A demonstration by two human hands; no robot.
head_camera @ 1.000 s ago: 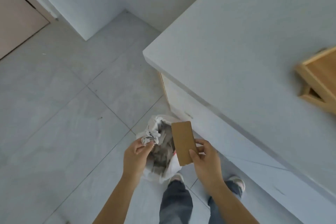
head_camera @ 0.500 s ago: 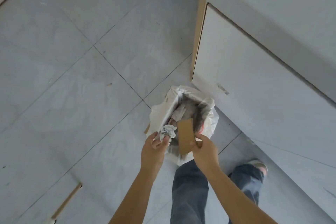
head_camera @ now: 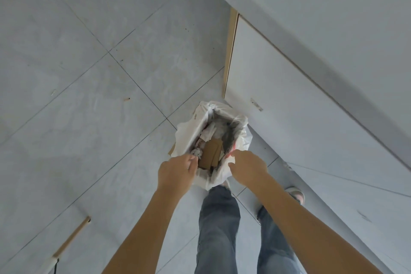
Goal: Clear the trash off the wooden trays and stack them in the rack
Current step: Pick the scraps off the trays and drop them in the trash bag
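Note:
A bin lined with a white plastic bag [head_camera: 241,140] stands on the floor by the cabinet. Inside it lie a brown cardboard piece [head_camera: 210,151], a crumpled paper ball [head_camera: 196,153] and other paper scraps. My left hand [head_camera: 176,171] hovers over the bin's near-left rim with its fingers loosely spread; the paper ball sits just past the fingertips. Over the near-right rim my right hand [head_camera: 248,168] is held with fingers apart and nothing in it. No wooden tray or rack is in view.
A white cabinet [head_camera: 289,107] under a grey countertop [head_camera: 322,6] fills the right side. My legs in jeans [head_camera: 219,224] stand just behind the bin. A thin wooden stick [head_camera: 71,238] lies on the tiled floor at lower left.
The right hand has let go of the cardboard piece, which now lies in the bin. The paper ball has left the left hand's fingers. The view has tilted further down.

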